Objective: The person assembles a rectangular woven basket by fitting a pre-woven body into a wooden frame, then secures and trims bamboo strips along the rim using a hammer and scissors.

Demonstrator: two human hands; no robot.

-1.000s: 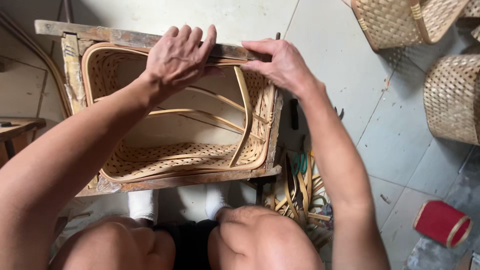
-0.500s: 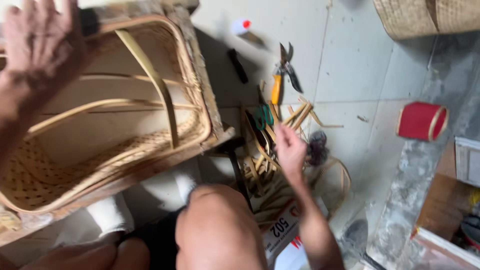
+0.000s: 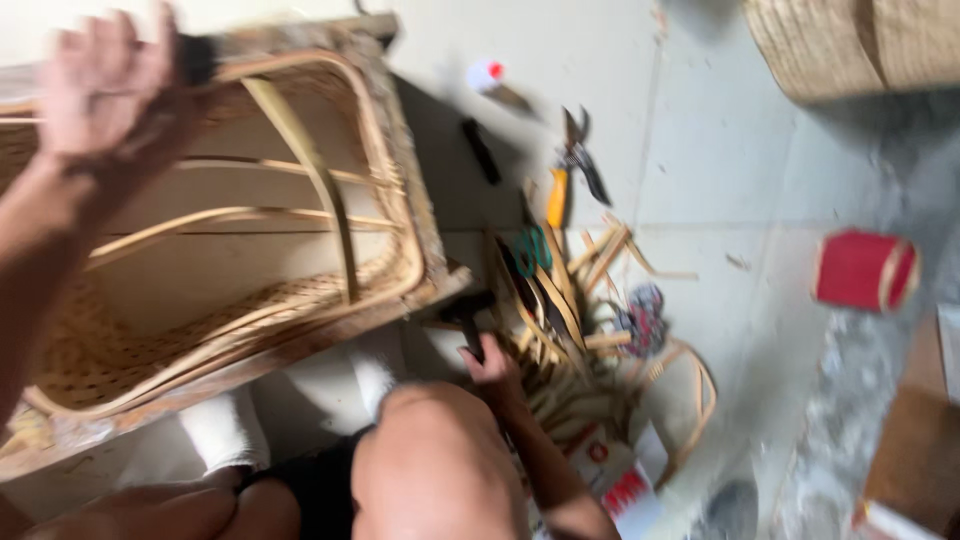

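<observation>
- On the far rim of the woven basket (image 3: pixel 330 270), top left: left hand (image 3: pixel 105 85), fingers spread and laid flat over the edge. Motion-blurred, so grip detail unclear.
- Basket sits inside a rough wooden frame (image 3: pixel 415 210), tilted, open side toward the camera; bent cane ribs cross the opening.
- Down by the right knee, floor level: right hand (image 3: pixel 492 365), fingers closed around the handle of a dark hammer (image 3: pixel 468 312). Hammer head lies just beside the frame's lower corner.
- Right of that hand: pile of bamboo strips (image 3: pixel 560 300) on the tiled floor, with green-handled scissors (image 3: pixel 532 250) among them.
- Further out: orange-handled pliers (image 3: pixel 570 170), well apart from both hands.
- Far right: red cylindrical tin (image 3: pixel 862 270), on its side.
</observation>
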